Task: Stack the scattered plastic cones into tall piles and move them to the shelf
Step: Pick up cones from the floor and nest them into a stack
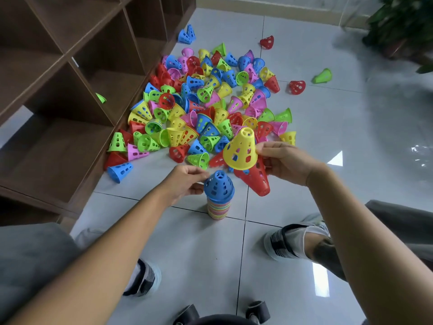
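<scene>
Holding the yellow cone [240, 150] above the floor, the right hand [284, 164] also grips a red cone [256, 178]; the left hand [185, 181] pinches the stack [218, 195] steady. Best to centre it, then drop straight.

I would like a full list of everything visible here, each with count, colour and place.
loose cones: many, mixed colours, heaped on the floor by the shelf
stack: one, striped, blue top, floor centre
yellow cone: one, held above the stack
red cone: one, under the yellow cone
shelf: one, brown, left; a green cone inside
plant: one, green, top right
floor: pale tiles
shoes: two, grey
left hand: beside the stack top
right hand: holds both cones
</scene>
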Tool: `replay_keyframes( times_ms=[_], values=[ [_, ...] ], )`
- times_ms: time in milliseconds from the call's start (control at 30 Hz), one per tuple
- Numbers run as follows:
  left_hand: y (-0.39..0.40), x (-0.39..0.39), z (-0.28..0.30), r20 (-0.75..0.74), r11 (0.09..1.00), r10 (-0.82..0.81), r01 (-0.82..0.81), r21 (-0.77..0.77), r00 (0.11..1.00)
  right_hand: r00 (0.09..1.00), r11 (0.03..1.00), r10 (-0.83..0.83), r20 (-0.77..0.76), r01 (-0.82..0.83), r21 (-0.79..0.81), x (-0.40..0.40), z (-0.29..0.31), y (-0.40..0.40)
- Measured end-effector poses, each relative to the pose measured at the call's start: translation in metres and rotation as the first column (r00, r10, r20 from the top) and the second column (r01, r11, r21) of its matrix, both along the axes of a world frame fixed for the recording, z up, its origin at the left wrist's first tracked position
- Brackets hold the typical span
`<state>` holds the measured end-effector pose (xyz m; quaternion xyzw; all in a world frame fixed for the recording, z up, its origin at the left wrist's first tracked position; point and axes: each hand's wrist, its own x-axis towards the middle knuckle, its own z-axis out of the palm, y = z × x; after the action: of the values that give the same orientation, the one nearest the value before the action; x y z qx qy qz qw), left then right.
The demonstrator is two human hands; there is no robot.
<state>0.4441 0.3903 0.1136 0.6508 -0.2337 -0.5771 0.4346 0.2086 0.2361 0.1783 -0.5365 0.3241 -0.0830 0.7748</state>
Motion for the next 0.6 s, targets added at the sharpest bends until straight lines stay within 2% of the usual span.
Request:
replay_keyframes(
  times_ms=[233, 300, 400, 600],
  values=[
    [0.004, 0.003, -0.005, 0.184, 0.998, 0.002, 0.009, -0.059, 0.983, 0.981, 0.989, 0.145, -0.127, -0.148, -0.011, 0.010, -0.007, 0.015],
    [0.003, 0.003, 0.001, 0.229, 0.993, 0.050, -0.025, -0.113, 0.972, 0.970, 0.983, 0.175, -0.169, -0.180, -0.018, 0.011, -0.012, 0.017],
    [-0.002, 0.000, 0.019, 0.218, 0.972, 0.095, -0.043, -0.230, 0.971, 0.951, 0.976, 0.197, -0.237, -0.212, -0.040, 0.015, -0.020, 0.019],
    [-0.009, -0.008, 0.035, 0.204, 0.903, -0.150, 0.219, -0.370, 0.967, 0.937, 0.981, 0.170, -0.305, -0.192, -0.043, 0.022, -0.031, 0.023]
  ],
)
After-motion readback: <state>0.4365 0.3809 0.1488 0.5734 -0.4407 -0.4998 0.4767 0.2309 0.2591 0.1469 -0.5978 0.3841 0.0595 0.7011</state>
